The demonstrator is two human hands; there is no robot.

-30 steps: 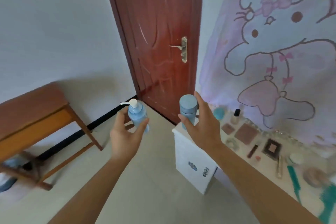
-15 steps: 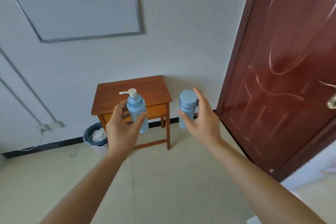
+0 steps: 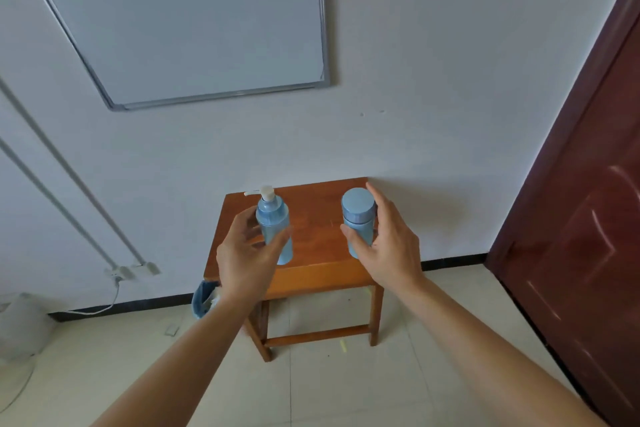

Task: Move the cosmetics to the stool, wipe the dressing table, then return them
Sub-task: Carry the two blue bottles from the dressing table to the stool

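- Left hand [image 3: 247,253], centre of frame: its fingers [image 3: 242,222] and thumb are curled around the body of a blue pump bottle [image 3: 275,230]. The grip sits low on the body, which keeps the white pump head clear and the bottle upright.
- Right hand [image 3: 388,246], just right of centre: the thumb is on the near side and the fingers [image 3: 380,205] reach up the far side of a blue capped bottle [image 3: 358,218]. It also grips the body, not the cap, so the cap can't come loose.
- Both bottles are upright and level with each other but well apart. My read: one per hand halves the trips, and the gap stops them knocking together.
- Both show against the top of the wooden stool [image 3: 317,229], centre frame, against the wall. The pump bottle is over its left half, the capped one over its right. I can't tell whether either base is touching the top yet.
- Step in hand, judging by this: putting cosmetics on the stool, early in the task. Wipe and return aren't started.
- The pump bottle's base is near the stool's front edge. I'd set it further back to reduce the tip risk and leave room for more items.
- Other items: whiteboard [image 3: 194,21] upper left, dark red door [image 3: 588,204] at right edge, blue bin [image 3: 204,298] beside the stool's left leg.
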